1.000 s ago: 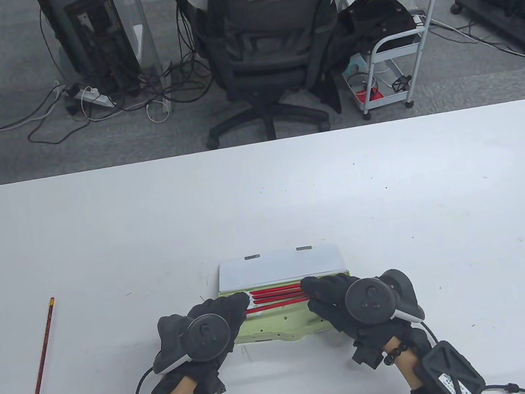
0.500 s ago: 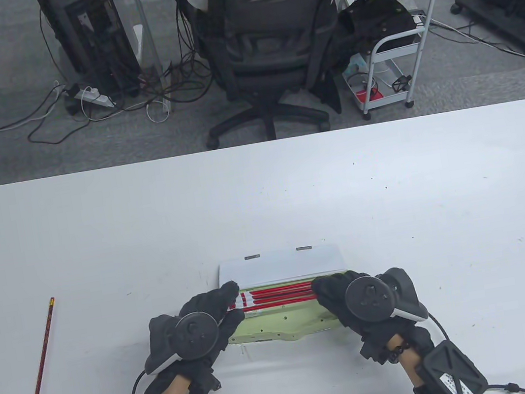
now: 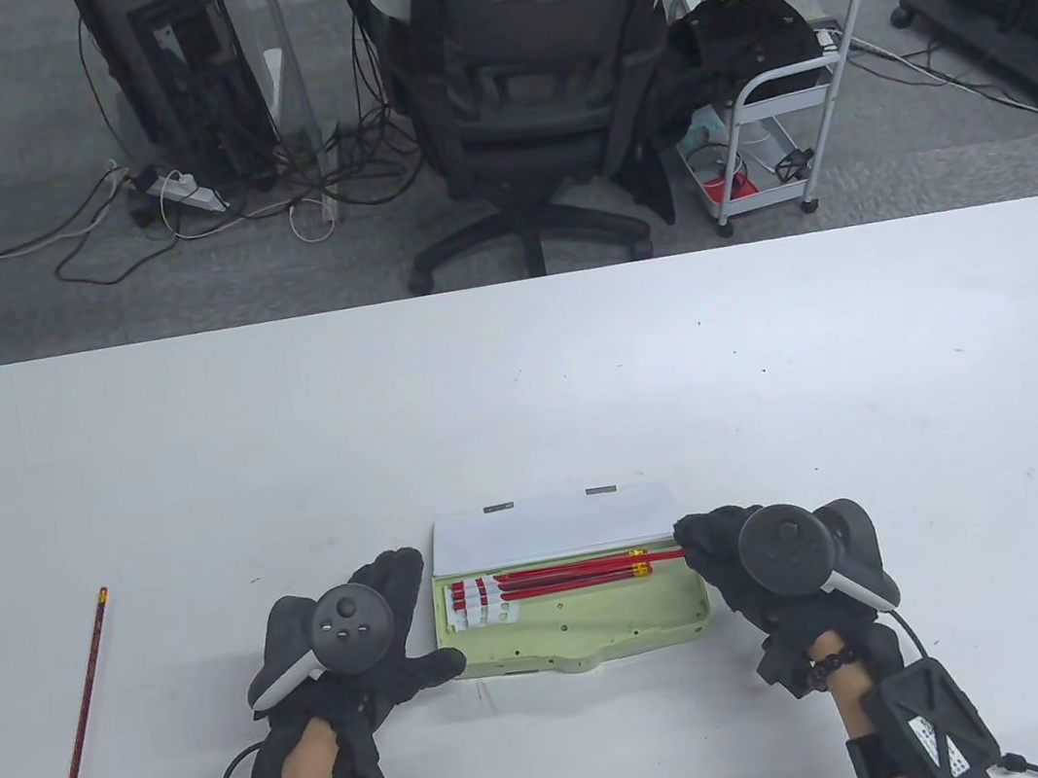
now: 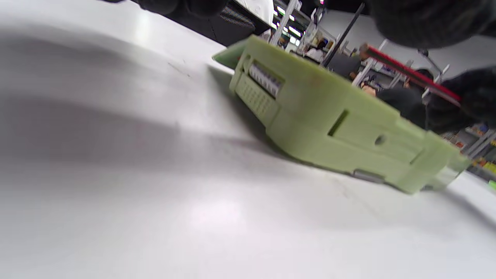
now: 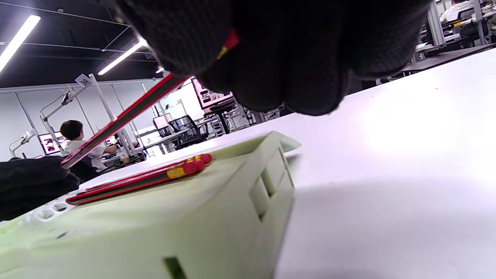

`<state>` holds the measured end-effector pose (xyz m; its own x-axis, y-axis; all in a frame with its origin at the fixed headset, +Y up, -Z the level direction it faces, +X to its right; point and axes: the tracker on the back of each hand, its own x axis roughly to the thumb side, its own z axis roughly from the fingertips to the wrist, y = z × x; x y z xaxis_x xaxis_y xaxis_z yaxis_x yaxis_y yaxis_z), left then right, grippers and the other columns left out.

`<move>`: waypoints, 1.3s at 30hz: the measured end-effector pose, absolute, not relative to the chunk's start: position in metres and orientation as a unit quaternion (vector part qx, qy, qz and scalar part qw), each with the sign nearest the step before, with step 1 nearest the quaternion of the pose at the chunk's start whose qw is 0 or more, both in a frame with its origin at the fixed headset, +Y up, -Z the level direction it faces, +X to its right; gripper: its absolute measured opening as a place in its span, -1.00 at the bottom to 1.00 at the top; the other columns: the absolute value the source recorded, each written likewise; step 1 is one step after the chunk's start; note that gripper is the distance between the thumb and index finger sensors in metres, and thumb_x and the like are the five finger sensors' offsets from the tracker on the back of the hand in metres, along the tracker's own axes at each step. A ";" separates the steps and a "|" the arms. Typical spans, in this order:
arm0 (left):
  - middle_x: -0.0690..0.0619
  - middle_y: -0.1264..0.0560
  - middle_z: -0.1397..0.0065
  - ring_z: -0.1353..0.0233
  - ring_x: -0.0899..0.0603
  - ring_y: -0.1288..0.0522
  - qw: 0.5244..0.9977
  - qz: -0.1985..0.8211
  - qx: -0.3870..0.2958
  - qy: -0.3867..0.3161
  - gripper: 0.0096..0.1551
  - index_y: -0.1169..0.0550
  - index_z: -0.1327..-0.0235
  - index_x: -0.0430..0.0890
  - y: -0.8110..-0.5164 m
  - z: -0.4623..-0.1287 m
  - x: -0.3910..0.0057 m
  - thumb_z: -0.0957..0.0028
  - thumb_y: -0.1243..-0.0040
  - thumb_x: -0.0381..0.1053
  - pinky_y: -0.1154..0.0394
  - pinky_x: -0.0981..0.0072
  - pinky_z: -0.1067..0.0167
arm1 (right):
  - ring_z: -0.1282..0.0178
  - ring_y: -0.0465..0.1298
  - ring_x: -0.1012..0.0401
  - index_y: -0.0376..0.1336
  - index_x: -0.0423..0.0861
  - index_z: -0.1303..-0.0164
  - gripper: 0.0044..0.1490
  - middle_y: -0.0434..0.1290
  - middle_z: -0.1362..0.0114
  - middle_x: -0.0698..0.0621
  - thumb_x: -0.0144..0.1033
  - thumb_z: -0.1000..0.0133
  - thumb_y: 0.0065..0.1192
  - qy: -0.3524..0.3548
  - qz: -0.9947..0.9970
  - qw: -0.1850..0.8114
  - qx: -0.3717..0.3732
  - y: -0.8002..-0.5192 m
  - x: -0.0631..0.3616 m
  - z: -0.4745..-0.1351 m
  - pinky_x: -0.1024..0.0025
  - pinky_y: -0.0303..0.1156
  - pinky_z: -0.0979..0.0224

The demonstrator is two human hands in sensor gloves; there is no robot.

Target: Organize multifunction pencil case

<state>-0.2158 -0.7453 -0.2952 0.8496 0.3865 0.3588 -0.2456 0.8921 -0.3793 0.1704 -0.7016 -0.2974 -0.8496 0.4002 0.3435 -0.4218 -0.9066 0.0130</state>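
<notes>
Pencil case [image 3: 606,626], no legible branding.

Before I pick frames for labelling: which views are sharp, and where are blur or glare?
Table view: sharp, evenly lit, pencil case clear. Left wrist view: blurred throughout, soft glare on the table. Right wrist view: the right hand fills the top out of focus, with table glare at right.

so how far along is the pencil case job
Partly done. The green pencil case lies open with several red pencils already in the tray. The right hand pinches one more pencil, raised at an angle above them. The left hand rests beside the case. One loose pencil on the table remains.
</notes>
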 end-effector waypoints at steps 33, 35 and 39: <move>-0.34 -0.05 -0.78 -0.68 -0.56 -0.11 0.948 0.147 -0.177 -0.220 0.31 0.11 -0.68 -0.21 -0.756 -0.297 -0.205 0.11 -0.11 0.43 -0.13 -0.55 -0.43 | -0.22 0.59 -0.08 0.46 -0.10 -0.20 -0.50 0.59 -0.19 -0.06 -0.29 -0.04 0.44 -0.048 0.969 0.054 0.236 -0.709 0.129 -0.291 -0.15 0.49 -0.38; -0.34 -0.05 -0.78 -0.68 -0.56 -0.11 0.948 0.146 -0.178 -0.220 0.30 0.11 -0.68 -0.21 -0.755 -0.297 -0.205 0.11 -0.10 0.43 -0.13 -0.55 -0.43 | -0.23 0.59 -0.08 0.47 -0.10 -0.18 -0.50 0.60 -0.19 -0.05 -0.29 -0.03 0.47 -0.049 0.969 0.041 0.239 -0.708 0.125 -0.290 -0.16 0.49 -0.38; -0.34 -0.05 -0.78 -0.68 -0.56 -0.12 0.949 0.142 -0.176 -0.220 0.30 0.11 -0.68 -0.21 -0.755 -0.297 -0.205 0.10 -0.10 0.43 -0.14 -0.54 -0.43 | -0.23 0.59 -0.07 0.48 -0.10 -0.17 -0.50 0.61 -0.17 -0.03 -0.27 -0.01 0.49 -0.050 0.967 0.019 0.248 -0.711 0.119 -0.286 -0.15 0.50 -0.37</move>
